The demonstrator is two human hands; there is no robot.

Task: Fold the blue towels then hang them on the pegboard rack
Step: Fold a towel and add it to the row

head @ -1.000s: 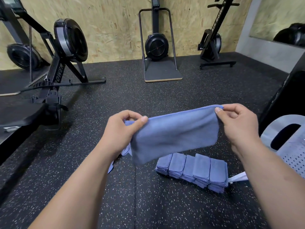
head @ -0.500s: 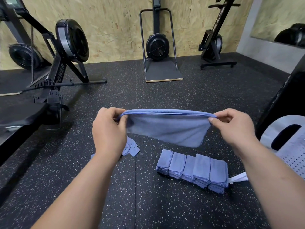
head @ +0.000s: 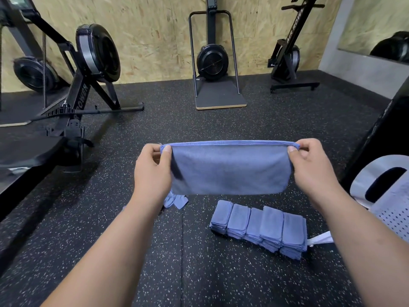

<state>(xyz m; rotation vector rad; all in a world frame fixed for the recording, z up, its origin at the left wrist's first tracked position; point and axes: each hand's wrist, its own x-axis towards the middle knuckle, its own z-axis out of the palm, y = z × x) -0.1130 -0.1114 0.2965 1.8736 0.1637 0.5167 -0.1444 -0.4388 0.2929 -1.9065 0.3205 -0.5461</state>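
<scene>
Hands (head: pixel 152 173) (head: pixel 314 171) on towel (head: pixel 230 169); "POWER" rower (head: pixel 80 96) left

Both arms extend forward, bare to the frame edge, forearms rising from the lower corners and converging slightly. The hands are level with each other and well apart, backs toward the camera.

Left hand (head: pixel 152 171): fingers curled, thumb pressed on the near face of the blue towel (head: pixel 230 169) at its upper left corner, pinching it.

Right hand (head: pixel 314 171): fingers curled, thumb tip on the upper right corner, pinching likewise.

Wrists are roughly straight. The fingers behind the cloth cannot be seen.
</scene>
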